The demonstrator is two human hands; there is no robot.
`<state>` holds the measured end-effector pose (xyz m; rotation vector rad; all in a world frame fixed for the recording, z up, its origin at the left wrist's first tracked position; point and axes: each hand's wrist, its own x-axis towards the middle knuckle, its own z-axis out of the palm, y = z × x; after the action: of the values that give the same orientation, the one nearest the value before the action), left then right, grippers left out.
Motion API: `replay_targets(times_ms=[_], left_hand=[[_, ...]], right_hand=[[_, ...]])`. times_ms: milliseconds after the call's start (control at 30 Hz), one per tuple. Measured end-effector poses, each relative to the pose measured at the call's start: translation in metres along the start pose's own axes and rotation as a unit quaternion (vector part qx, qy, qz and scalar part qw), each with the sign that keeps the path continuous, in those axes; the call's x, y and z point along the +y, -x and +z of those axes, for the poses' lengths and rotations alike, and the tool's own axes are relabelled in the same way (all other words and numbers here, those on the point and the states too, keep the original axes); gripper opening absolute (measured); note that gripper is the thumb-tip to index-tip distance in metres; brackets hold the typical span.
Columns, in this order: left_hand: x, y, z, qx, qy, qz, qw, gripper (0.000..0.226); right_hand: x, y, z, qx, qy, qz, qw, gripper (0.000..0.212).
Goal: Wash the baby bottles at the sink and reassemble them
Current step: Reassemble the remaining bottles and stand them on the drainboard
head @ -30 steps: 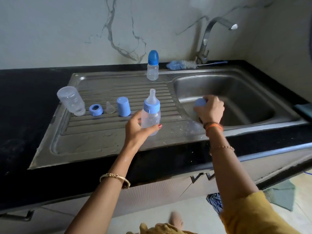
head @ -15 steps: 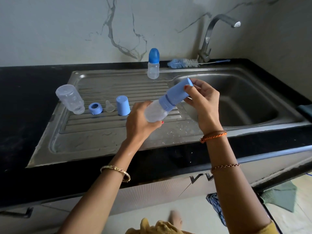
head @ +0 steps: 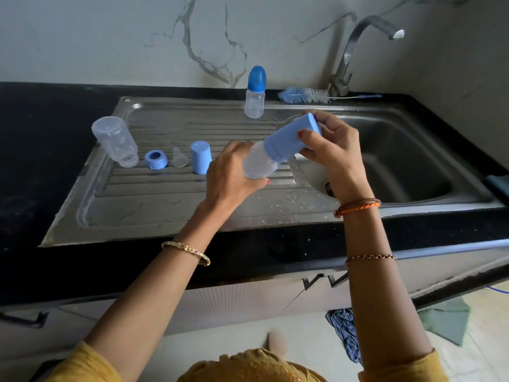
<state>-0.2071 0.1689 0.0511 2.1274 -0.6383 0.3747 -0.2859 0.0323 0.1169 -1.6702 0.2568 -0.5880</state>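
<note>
The cap is on now! A second ago the right hand (head: 334, 150) was down at the edge of the basin with the light blue cap (head: 290, 140) while the left hand (head: 231, 172) stood the bottle (head: 259, 164) upright with its teat bare; now that bottle is lifted and tipped toward the basin, held above the draining board (head: 165, 213), and the cap sits over the teat end. The left hand is wrapped around the clear body, the right hand's fingertips (head: 304, 135) pinch the cap at its far end, thumb underneath, and whether it is fully pressed home I cannot tell. By my reading, that makes this bottle all but reassembled. Look at it: clear, slightly cloudy plastic, with water droplets scattered on the steel below. One capped bottle (head: 255, 92) already stands upright at the back of the board, near the bottle brush (head: 303, 95) lying under the tap (head: 358, 51). Work remains on the left: an upturned clear bottle body (head: 115, 142), a blue ring (head: 156, 159), a loose teat (head: 180, 158) and a second blue cap (head: 201, 157) stand in a row, all separate.
</note>
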Motion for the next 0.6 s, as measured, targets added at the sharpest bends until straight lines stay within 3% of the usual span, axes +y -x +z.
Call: replay_targets(times_ms=[333, 600], left_hand=[[0.001, 0.000, -0.001, 0.002, -0.021, 0.040, 0.999, 0.046], [0.007, 0.008, 0.015, 0.012, -0.032, 0.018, 0.999, 0.036]], right_hand=[[0.010, 0.011, 0.006, 0.045, 0.035, -0.014, 0.998, 0.034], [0.028, 0.003, 0.014, 0.160, 0.124, -0.032, 0.979, 0.034]])
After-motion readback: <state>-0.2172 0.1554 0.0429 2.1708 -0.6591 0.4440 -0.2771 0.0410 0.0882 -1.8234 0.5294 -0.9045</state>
